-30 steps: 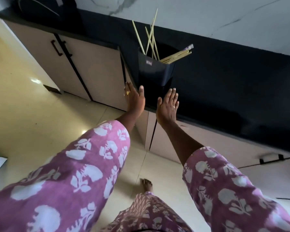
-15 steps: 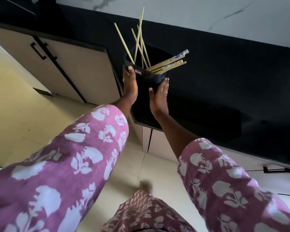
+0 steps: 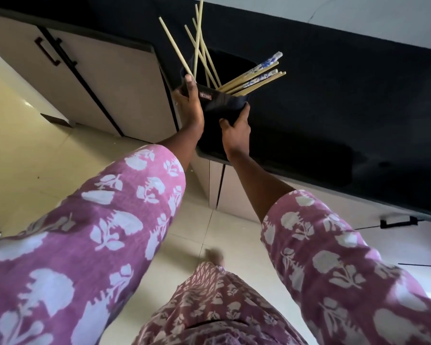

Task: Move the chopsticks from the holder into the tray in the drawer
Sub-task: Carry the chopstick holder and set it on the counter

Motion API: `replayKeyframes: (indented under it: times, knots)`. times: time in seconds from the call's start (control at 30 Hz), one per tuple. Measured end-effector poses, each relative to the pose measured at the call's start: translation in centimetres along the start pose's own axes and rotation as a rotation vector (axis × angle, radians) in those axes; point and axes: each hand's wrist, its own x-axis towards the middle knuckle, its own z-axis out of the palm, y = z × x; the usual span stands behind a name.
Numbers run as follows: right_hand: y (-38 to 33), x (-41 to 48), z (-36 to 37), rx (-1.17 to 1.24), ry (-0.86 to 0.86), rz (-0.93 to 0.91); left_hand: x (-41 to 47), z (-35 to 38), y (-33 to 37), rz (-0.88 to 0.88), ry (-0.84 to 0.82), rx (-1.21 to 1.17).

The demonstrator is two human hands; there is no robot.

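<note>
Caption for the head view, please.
Left hand and right hand grip the black holder, chopsticks inside, at the counter.

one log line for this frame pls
phase: grasp holder | left hand: grips holder | right hand: grips holder | chopsticks: all in holder

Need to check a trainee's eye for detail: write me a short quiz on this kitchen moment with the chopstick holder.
1. True or false: the left hand and the right hand both grip the black holder.
2. Where are the chopsticks? A) standing in the holder B) lying in a drawer tray C) lying in a sink
3. Which hand's thumb lies beside the holder's small red label?
Key: 1 true; 2 A; 3 left.
</note>
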Motion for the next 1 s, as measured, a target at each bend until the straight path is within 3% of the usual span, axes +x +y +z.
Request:
replayKeyframes:
  times: [0.43, 0.7, 1.0]
  knots:
    - [3.0, -15.7, -3.0, 0.102, -0.008, -0.029, -14.0, -8.6, -3.5, 0.113, 0.029, 0.121]
    - [7.1, -26.4, -4.1, 0.149, -0.023, 0.030, -22.8, -15.5, -8.6, -0.055, 0.089, 0.067]
    - [15.4, -33.6, -4.7, -0.021, -0.267, 0.183, -32.1, -23.9, -17.5, -0.261, 0.278, 0.044]
